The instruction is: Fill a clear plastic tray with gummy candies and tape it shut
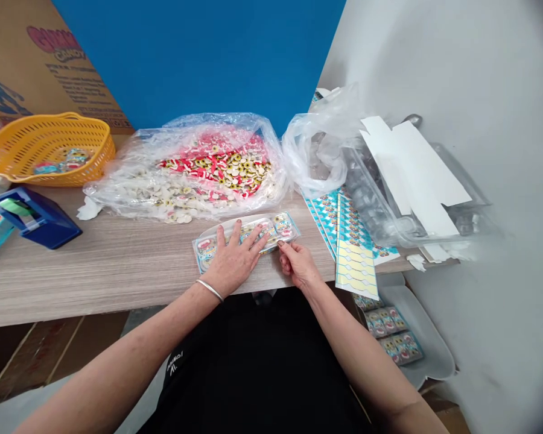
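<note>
A clear plastic candy pack (282, 224) with a blue printed backing lies near the table's front edge, with red, white and yellow pieces showing inside. My left hand (235, 256) rests flat across its middle, fingers spread, covering part of it. At the pack's lower right edge, my right hand (296, 262) is closed, thumb and forefinger pinching the rim. Whether a label edge is also in that pinch is too small to tell. Right of this hand lie sticker sheets (355, 256), the top one partly bare yellow backing. Behind the pack is a large clear bag of candies (217, 172).
At the left stand a yellow basket (67, 175) with some packs and a blue tape dispenser (45, 223). To the right are a clear plastic bin (380, 217) with white card pieces (416, 169) on top. Below the table edge, a grey container (428, 337) holds several packs.
</note>
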`<state>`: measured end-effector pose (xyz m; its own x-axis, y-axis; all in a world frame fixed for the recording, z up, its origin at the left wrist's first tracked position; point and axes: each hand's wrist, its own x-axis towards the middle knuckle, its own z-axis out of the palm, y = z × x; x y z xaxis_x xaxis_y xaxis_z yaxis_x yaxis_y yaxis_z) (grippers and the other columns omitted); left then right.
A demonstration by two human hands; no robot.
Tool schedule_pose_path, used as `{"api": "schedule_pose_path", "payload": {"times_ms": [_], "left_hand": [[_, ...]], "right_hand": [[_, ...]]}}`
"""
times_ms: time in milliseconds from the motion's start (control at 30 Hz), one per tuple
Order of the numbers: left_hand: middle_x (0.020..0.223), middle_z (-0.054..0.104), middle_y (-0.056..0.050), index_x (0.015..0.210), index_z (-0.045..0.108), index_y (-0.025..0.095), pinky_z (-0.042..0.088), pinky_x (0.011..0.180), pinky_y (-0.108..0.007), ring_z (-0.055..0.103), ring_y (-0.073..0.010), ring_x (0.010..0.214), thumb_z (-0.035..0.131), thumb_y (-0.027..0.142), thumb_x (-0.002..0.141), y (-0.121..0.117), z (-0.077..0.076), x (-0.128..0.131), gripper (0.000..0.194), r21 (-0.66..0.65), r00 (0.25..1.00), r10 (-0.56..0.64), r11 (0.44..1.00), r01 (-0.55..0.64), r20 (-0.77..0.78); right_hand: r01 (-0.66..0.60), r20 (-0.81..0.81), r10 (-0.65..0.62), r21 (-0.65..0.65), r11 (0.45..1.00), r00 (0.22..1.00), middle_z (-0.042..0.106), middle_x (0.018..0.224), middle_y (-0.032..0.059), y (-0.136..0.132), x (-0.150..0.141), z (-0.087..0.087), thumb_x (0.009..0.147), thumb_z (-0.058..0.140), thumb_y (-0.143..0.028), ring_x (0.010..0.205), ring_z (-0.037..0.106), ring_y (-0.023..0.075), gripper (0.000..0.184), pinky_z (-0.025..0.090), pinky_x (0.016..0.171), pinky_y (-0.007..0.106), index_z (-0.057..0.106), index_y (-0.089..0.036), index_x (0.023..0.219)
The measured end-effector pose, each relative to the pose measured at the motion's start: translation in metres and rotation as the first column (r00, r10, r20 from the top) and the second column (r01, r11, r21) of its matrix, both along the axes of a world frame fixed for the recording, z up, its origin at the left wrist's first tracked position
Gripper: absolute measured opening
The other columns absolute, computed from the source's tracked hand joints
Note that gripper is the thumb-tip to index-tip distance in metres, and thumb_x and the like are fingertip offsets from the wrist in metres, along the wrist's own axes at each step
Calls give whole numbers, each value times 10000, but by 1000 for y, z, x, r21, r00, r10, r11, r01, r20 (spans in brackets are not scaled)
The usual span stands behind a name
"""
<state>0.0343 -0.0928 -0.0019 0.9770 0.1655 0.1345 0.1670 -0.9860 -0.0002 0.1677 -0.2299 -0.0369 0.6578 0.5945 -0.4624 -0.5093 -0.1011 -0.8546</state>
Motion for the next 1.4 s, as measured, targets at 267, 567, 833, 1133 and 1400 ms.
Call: {"api": "schedule_pose_path", "payload": {"times_ms": [267,567,833,1133,1400], "left_hand": [[1628,317,-35,1554,333,332,224,1077,-787,212,-470,1475,355,320,1017,0,0,0,538,-13,1000,6,1000,-6,4],[1623,329,-40,1549,343,338,230,1071,-788,223,-476,1469,368,313,1012,1,1,0,539,-19,1000,0,1000,0,-1],[1638,295,-30,1554,332,331,240,1065,-784,237,-482,1458,358,325,1017,1,2,0,538,13,1000,9,1000,-9,-11],[1631,312,-47,1558,328,288,270,1093,-737,252,-468,1460,390,349,1012,9,-1,0,553,41,1000,-16,999,17,-24],[1617,324,-108,1542,355,304,220,1131,-724,327,-430,1429,602,468,902,68,8,-55,705,-54,996,-72,996,69,-50]], "right_hand": [[-76,286,106,-113,991,952,600,522,-28,-7,9,-6,661,762,-642,374,393,80,467,251,373,226,570,-216,666],[-8,641,268,-378,926,719,527,423,-5,-8,23,-11,814,737,-450,444,435,144,481,295,555,304,532,-234,436],[209,801,465,-563,800,378,689,736,90,-24,11,19,843,751,-359,748,631,279,162,428,740,380,688,-224,779],[-77,685,667,-712,698,-294,235,1648,129,16,38,36,813,774,-341,1508,174,396,909,222,1169,639,287,-223,1572],[-32,618,707,-760,649,-344,234,1649,117,21,45,28,835,743,-363,1506,191,386,903,273,1152,651,261,-208,1583]]}}
